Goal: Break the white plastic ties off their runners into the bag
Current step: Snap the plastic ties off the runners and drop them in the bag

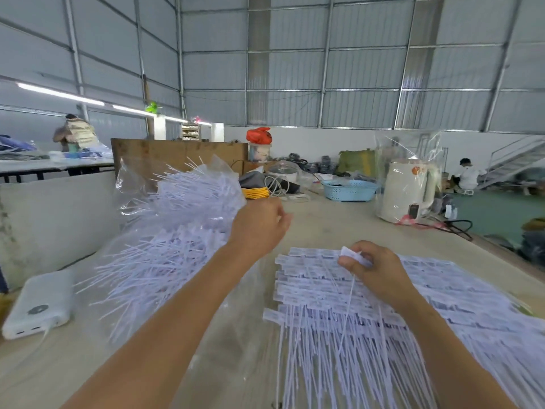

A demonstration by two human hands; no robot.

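A clear plastic bag (138, 184) stuffed with loose white plastic ties (182, 219) lies at the left of the table. A flat stack of white ties on their runners (339, 305) is spread at the right front. My left hand (259, 222) hovers at the bag's right edge with fingers loosely curled and nothing visible in it. My right hand (374, 267) rests on the stack and pinches the head of one tie (352, 255), whose thin tail trails down toward me.
A white power bank (41, 305) lies at the left front. Farther back stand a blue basket (349, 190), a white kettle in plastic wrap (407, 190), yellow cord (256, 192) and a wooden board (177, 154). The table's right edge drops to a green floor. Two persons work far off.
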